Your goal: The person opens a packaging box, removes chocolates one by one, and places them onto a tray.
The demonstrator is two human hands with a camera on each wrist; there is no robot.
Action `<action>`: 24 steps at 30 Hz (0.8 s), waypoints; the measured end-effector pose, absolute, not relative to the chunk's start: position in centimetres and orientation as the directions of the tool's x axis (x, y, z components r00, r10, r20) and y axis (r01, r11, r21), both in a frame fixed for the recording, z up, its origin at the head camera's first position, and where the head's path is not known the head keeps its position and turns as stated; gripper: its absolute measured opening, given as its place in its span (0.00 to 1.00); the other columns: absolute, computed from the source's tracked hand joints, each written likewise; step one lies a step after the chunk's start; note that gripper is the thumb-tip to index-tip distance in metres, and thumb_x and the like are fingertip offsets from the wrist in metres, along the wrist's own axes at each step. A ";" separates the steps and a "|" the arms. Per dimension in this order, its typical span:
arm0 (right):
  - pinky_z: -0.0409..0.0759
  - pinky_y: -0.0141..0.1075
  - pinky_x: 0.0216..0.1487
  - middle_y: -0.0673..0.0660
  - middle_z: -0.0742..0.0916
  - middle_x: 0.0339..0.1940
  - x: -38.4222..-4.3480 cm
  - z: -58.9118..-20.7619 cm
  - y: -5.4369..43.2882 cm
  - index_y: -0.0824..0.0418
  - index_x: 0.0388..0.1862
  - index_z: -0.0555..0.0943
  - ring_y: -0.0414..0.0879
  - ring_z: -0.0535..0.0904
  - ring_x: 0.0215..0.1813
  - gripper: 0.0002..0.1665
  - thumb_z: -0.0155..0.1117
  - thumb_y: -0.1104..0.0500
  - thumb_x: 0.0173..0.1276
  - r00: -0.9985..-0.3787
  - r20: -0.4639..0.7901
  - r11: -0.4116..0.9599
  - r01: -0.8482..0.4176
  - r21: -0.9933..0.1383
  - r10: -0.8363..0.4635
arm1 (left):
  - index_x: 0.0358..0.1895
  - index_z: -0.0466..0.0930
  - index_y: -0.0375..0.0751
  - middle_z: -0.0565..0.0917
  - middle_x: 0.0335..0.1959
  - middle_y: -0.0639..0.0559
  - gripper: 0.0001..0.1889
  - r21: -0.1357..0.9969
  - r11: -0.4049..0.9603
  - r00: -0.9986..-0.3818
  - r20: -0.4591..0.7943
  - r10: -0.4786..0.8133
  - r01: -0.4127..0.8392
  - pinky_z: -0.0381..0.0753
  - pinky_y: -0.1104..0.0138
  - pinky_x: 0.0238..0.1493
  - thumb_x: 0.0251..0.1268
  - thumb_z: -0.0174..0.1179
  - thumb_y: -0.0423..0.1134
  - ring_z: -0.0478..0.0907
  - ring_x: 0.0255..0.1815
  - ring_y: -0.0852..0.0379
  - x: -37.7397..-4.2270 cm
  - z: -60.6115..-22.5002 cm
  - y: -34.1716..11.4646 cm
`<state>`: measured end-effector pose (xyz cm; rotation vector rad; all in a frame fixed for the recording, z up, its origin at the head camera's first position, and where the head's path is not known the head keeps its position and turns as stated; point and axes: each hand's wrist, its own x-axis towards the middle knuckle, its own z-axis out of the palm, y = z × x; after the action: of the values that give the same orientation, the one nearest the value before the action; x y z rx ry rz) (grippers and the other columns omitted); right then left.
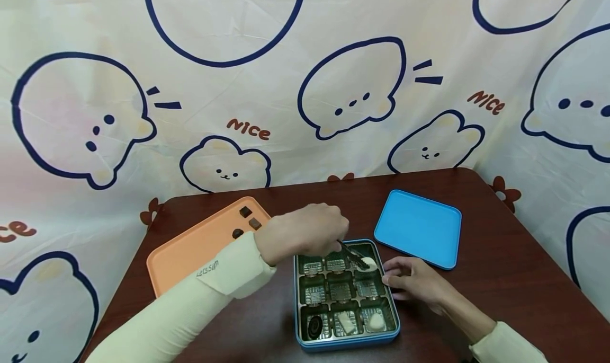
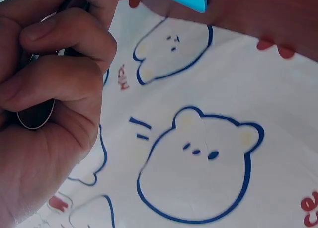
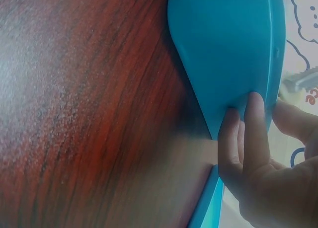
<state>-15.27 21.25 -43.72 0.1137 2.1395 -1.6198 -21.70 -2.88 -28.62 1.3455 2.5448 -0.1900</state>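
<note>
A blue-rimmed tin (image 1: 348,345) stands at the table's front middle, its metallic insert split into three rows of compartments. My left hand (image 1: 305,230) reaches over its far side and grips slim metal tongs (image 1: 353,255), whose rounded end (image 2: 36,116) shows under curled fingers in the left wrist view. The tong tips meet a white piece (image 1: 369,264) in the far right compartment. In the near row lie a dark round piece (image 1: 315,327), a white wedge-like piece (image 1: 346,323) and a white rounded piece (image 1: 376,321). My right hand (image 1: 419,283) rests nearly straight fingertips (image 3: 255,106) on the tin's right wall.
An orange tray (image 1: 190,251) lies at the left with small dark brown pieces (image 1: 245,212) at its far end, partly behind my left arm. A blue tray (image 1: 419,228) lies at the back right. A patterned cloth (image 1: 286,98) hangs behind the brown table (image 1: 505,262).
</note>
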 end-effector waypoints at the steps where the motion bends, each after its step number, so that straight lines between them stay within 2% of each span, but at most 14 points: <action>1: 0.85 0.46 0.45 0.64 0.82 0.49 -15.2 -43.7 21.2 0.73 0.63 0.71 0.48 0.83 0.45 0.28 0.65 0.60 0.70 -0.893 -0.401 0.307 0.331 -0.892 -0.203 | 0.31 0.87 0.48 0.81 0.23 0.59 0.08 0.011 0.573 -0.547 -0.287 0.787 0.819 0.73 0.72 0.26 0.69 0.64 0.43 0.74 0.20 0.65 -21.9 -28.3 -3.1; 7: 0.85 0.46 0.44 0.63 0.82 0.48 -15.2 -43.7 21.1 0.74 0.63 0.71 0.47 0.83 0.44 0.28 0.66 0.61 0.70 -0.895 -0.403 0.308 0.335 -0.890 -0.192 | 0.19 0.81 0.49 0.72 0.14 0.59 0.17 0.023 0.643 -0.605 -0.314 0.731 0.765 0.64 0.70 0.20 0.71 0.61 0.41 0.65 0.15 0.64 -23.7 -26.9 -5.3; 16: 0.85 0.46 0.44 0.64 0.82 0.48 -15.3 -43.8 21.2 0.74 0.64 0.71 0.47 0.83 0.45 0.28 0.66 0.61 0.70 -0.896 -0.399 0.306 0.331 -0.893 -0.194 | 0.14 0.79 0.47 0.64 0.09 0.58 0.22 0.117 0.712 -0.653 -0.317 0.688 0.693 0.58 0.72 0.16 0.73 0.58 0.37 0.60 0.10 0.63 -26.9 -26.8 -10.6; 22: 0.85 0.45 0.44 0.64 0.81 0.49 -15.2 -43.8 21.1 0.73 0.64 0.71 0.48 0.83 0.45 0.28 0.66 0.61 0.70 -0.896 -0.403 0.302 0.337 -0.892 -0.189 | 0.17 0.83 0.46 0.70 0.09 0.59 0.19 0.126 0.773 -0.716 -0.309 0.626 0.622 0.59 0.73 0.16 0.71 0.60 0.36 0.63 0.11 0.63 -28.7 -27.4 -14.5; 24: 0.85 0.45 0.44 0.64 0.81 0.49 -15.2 -43.8 21.1 0.73 0.64 0.71 0.48 0.83 0.45 0.28 0.66 0.61 0.70 -0.896 -0.403 0.303 0.337 -0.891 -0.186 | 0.16 0.83 0.46 0.69 0.10 0.59 0.19 0.126 0.793 -0.735 -0.314 0.602 0.596 0.59 0.73 0.16 0.70 0.60 0.35 0.62 0.12 0.63 -29.2 -27.7 -15.7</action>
<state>-15.23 21.12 -43.78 0.1347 2.1432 -1.6249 -29.25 -15.71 -27.68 0.9128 2.6439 0.0235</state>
